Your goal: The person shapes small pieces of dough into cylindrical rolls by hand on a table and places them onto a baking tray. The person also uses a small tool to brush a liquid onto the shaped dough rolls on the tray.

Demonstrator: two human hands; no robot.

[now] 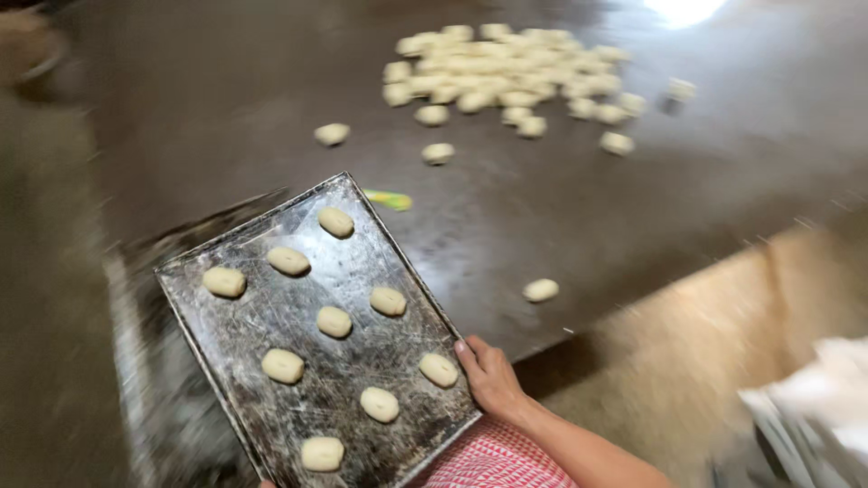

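The right hand [488, 375] grips the near right edge of a scuffed metal baking tray [271, 330], thumb lying on the rim and the other fingers curled out of sight beneath. The left hand is hidden below the tray's lower edge, so its fingers cannot be told. Nine oval dough pieces [334, 322] lie spaced apart on the tray. Beyond the tray, on the dark worktable [226, 99], sits a heap of dough pieces [506, 77]; one stray piece [541, 290] lies just right of the tray.
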